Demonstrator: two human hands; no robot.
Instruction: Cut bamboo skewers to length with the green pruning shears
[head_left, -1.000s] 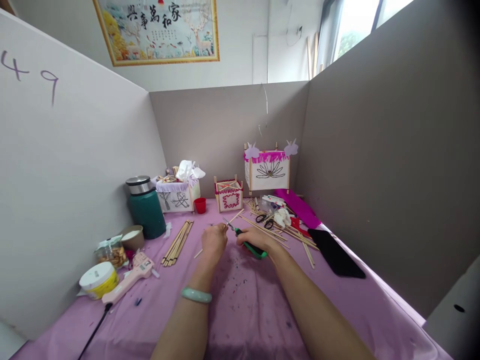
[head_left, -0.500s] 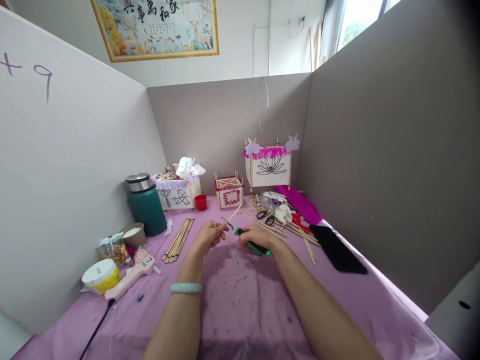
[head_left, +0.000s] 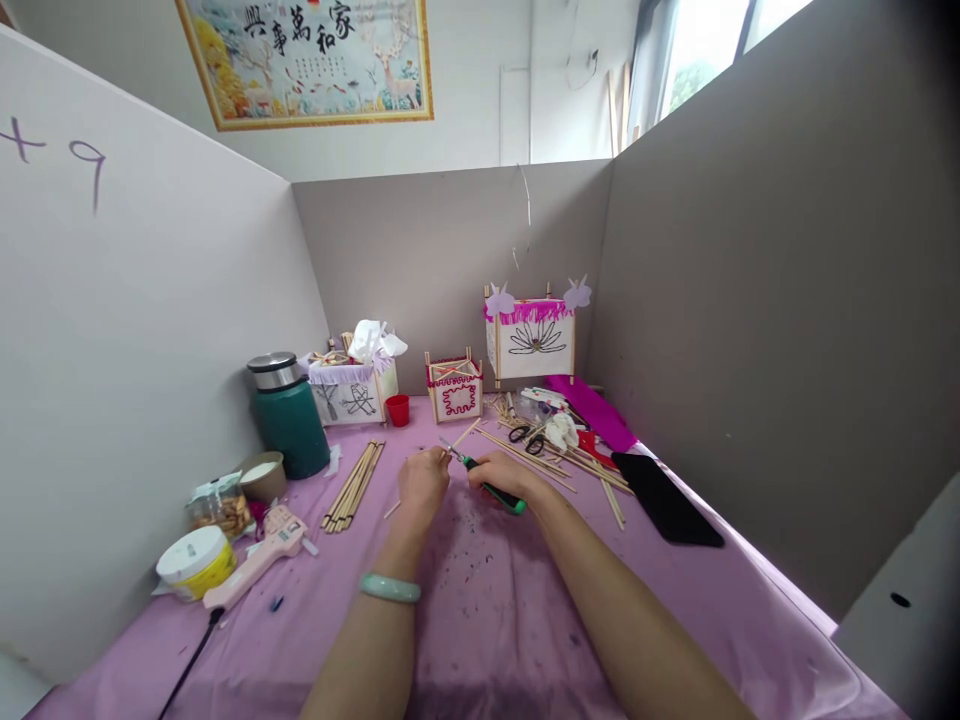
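My left hand (head_left: 424, 482) is closed, its fingertips pinched on a thin wooden stick (head_left: 392, 509) whose end pokes out on the left side of the hand. Wrapped in the fingers of my right hand (head_left: 498, 470) is a pair of green-and-black-handled snips (head_left: 504, 497). The metal tip of the snips points up and left and lies right by my left fingertips. Whether the blades touch the stick is too small to tell. Both hands are over the middle of the purple cloth (head_left: 480, 620). Small dark bits lie scattered on the cloth below them.
Bundled sticks (head_left: 354, 487) lie at left, near a teal bottle (head_left: 291, 425) and a pink glue gun (head_left: 259, 562). Loose sticks (head_left: 529, 460), black scissors (head_left: 526, 438) and a black phone-like slab (head_left: 667, 500) lie at right. Decorated boxes (head_left: 454, 392) and a red cup (head_left: 398, 410) stand behind.
My left hand has turned over so that its back faces me, and the stick's end now shows left of it. My right hand keeps the snips close beside it. The view has shifted slightly.
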